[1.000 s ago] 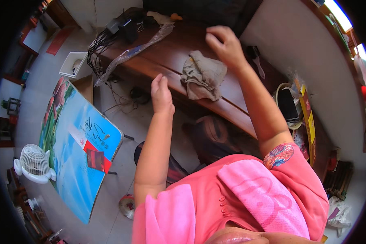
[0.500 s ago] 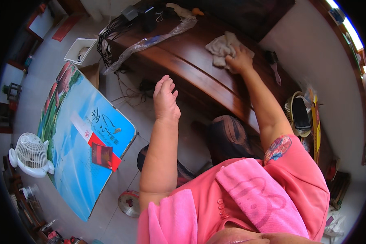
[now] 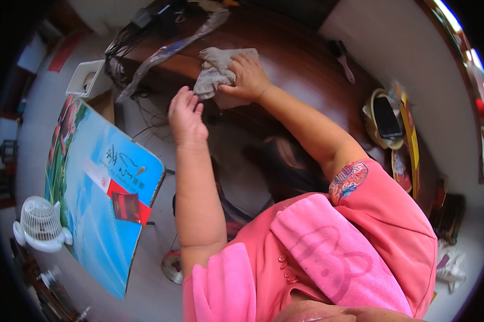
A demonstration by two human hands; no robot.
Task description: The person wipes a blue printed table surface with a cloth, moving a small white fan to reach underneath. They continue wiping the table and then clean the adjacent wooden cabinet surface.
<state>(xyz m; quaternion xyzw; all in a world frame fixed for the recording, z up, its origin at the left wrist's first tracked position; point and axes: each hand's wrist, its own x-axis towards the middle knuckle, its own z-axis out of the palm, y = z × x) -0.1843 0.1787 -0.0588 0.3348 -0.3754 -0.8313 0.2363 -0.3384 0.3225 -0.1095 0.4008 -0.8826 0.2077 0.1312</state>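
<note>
A crumpled greyish-white cloth (image 3: 216,70) lies over the front edge of the dark brown wooden cabinet (image 3: 285,59), a lower corner hanging past the edge. My right hand (image 3: 246,79) presses on the cloth, fingers spread over its right side and thumb along its near edge. Just left of the cloth's hanging corner, my left hand (image 3: 187,115) is raised with its palm turned inward and fingers loosely extended. It holds nothing; whether its fingertips touch the cloth I cannot tell.
A clear plastic strip (image 3: 172,49) and dark cables (image 3: 118,56) lie at the cabinet's left end. A hairbrush (image 3: 345,61) and a basket with a phone (image 3: 387,118) are to the right. At left are a blue picture-topped table (image 3: 99,198), a white fan (image 3: 40,222) and a white bin (image 3: 86,78).
My right hand has drawn the cloth left and toward me, from the cabinet's top to its front edge. The two hands are now close together. The view has shifted slightly.
</note>
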